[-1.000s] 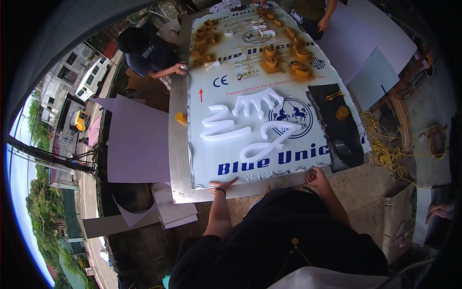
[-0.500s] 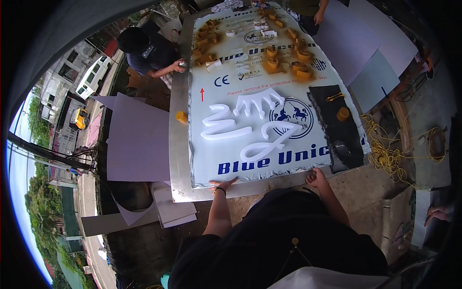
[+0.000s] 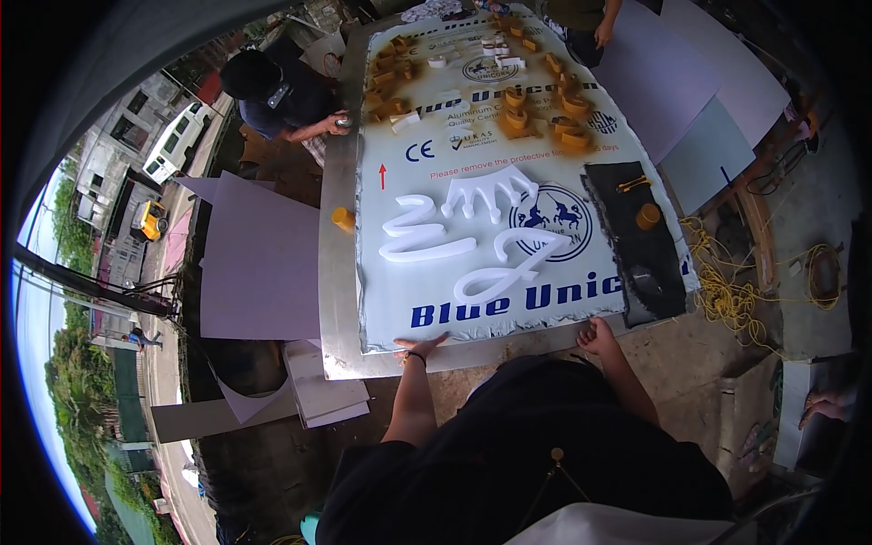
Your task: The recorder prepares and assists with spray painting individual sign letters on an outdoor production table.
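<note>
My left hand (image 3: 421,349), a dark band at its wrist, lies with fingers spread on the near edge of a white printed panel (image 3: 527,320). Further right along that edge is my right hand (image 3: 596,337), its fingers curled in; what they hold, if anything, is hidden. Beyond my hands, three white shapes lie on the panel: a zigzag cutout (image 3: 422,234), a crown cutout (image 3: 489,193) and a looped cutout (image 3: 509,266). At right, a black strip (image 3: 640,254) bears a yellow cylinder (image 3: 648,216).
Yellow-painted pieces (image 3: 516,111) and small white ones stand at the far end amid brown overspray. A person (image 3: 282,100) at the left edge holds a can (image 3: 342,122); another person (image 3: 581,23) stands far right. Yellow cord (image 3: 731,295) lies tangled right of the metal-edged table (image 3: 338,300).
The co-worker's hand with the can has shifted slightly at the left edge. My own hands stay in place.
</note>
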Motion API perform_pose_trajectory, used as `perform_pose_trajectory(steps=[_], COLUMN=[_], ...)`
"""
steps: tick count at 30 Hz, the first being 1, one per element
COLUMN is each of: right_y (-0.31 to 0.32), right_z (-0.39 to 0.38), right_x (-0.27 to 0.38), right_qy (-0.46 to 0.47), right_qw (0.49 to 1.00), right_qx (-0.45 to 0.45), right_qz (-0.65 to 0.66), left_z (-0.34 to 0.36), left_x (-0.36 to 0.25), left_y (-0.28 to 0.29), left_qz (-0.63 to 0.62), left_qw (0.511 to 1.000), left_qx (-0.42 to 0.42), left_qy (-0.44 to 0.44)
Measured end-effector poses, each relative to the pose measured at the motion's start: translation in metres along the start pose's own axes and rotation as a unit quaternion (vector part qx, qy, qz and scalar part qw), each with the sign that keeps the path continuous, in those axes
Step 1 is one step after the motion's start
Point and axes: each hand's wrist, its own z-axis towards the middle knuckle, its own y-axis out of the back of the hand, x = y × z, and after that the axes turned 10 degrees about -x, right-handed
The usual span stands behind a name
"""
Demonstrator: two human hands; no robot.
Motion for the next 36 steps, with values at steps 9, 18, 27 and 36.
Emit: perform_pose_trajectory(steps=[9, 18, 27, 36], right_y=[-0.001, 0.000, 0.000, 0.000], right_z=[0.000, -0.002, -0.002, 0.005], right_x=[0.000, 0.000, 0.001, 0.002], right_qy=[0.000, -0.003, -0.001, -0.010], right_qw=[1.000, 1.000, 1.000, 1.000], right_qx=[-0.008, -0.004, 0.002, -0.016], right_qz=[-0.001, 0.005, 0.002, -0.001], left_z=[-0.007, -0.004, 0.006, 0.002], left_x=[-0.001, -0.001, 0.000, -0.001], left_y=[0.005, 0.002, -0.005, 0.000], left_qz=[-0.033, -0.072, -0.057, -0.028], left_qw=[0.999, 0.996, 0.997, 0.999], left_qx=[-0.016, -0.030, -0.043, -0.016], left_qy=[0.011, 0.049, 0.028, -0.005])
